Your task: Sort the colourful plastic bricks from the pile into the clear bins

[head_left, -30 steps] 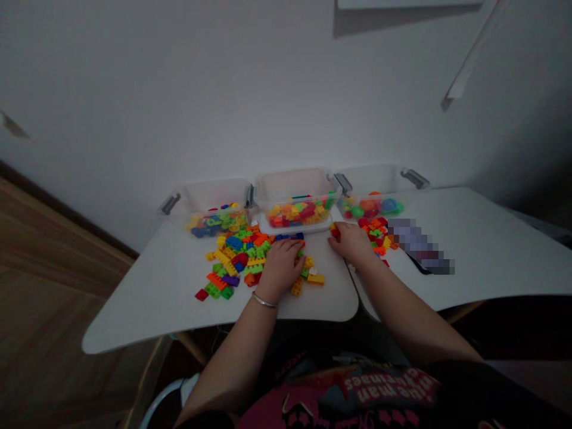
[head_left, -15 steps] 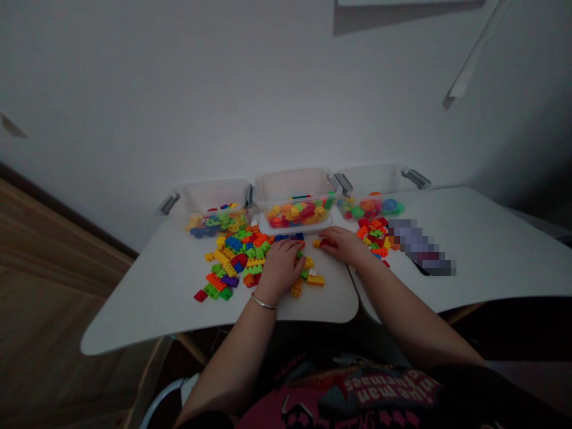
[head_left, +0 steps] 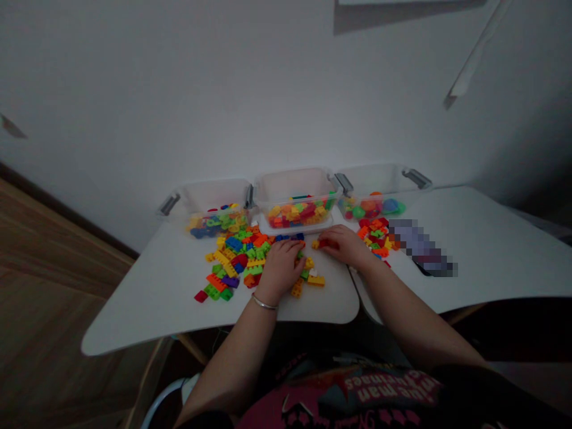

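My left hand (head_left: 282,266) lies palm down over the right part of a pile of colourful toy bricks (head_left: 257,252). Its fingers stretch to the right, thumb apart, with an orange brick (head_left: 302,243) at the fingertips and bits of green showing beneath. What lies under the palm is hidden. To the right, my right hand (head_left: 344,243) has its fingers closed on a red toy brick (head_left: 326,243), partly covered by them. A small yellow piece (head_left: 315,244) sticks out at its left end; I cannot tell whether the two are joined. Yellow bricks (head_left: 316,281) lie just below the hands.
Along the wall stand three clear bins: the left bin (head_left: 214,193) with mixed pieces, the middle bin (head_left: 292,182) with bricks, the right bin (head_left: 375,179) with rounded pieces. A smaller brick pile (head_left: 374,232) and a pixelated phone-like object (head_left: 422,247) sit on the right table (head_left: 491,250).
My right hand has shifted very slightly, with the red brick still in its fingers. The left hand and the piles look the same.
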The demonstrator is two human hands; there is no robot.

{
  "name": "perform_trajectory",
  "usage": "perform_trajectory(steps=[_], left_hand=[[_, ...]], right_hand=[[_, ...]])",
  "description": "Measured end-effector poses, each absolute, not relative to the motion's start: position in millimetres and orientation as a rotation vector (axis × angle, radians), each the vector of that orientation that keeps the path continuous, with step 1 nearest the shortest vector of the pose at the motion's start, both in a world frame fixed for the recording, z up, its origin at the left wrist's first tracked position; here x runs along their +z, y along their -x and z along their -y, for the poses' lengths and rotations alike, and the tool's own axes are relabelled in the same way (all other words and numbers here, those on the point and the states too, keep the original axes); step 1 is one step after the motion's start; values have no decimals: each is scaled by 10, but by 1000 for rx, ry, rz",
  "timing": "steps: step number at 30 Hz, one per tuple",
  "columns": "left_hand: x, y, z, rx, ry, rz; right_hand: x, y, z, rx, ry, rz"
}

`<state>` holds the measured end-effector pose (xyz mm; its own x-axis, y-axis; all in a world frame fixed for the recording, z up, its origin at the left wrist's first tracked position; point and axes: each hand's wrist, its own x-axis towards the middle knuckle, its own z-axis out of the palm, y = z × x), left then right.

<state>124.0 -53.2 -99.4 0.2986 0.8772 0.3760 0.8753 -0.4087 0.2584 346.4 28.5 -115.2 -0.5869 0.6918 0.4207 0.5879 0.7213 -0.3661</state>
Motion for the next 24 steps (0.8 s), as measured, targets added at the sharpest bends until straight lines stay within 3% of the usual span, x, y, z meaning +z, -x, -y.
perform_trajectory(steps=[10,17,24], left_hand=[[-998,-1232,534,750,-2520,-1696],[-1008,-1238,532,772,-2513,-1697],[-1010,-1235,524,777,-2509,-1686]], right_hand=[[-842,-3371,-223,304,1072,1601],[-321,-3134,-315,211,959,1527],[-310,-2995,-756,43,1073,1750]])
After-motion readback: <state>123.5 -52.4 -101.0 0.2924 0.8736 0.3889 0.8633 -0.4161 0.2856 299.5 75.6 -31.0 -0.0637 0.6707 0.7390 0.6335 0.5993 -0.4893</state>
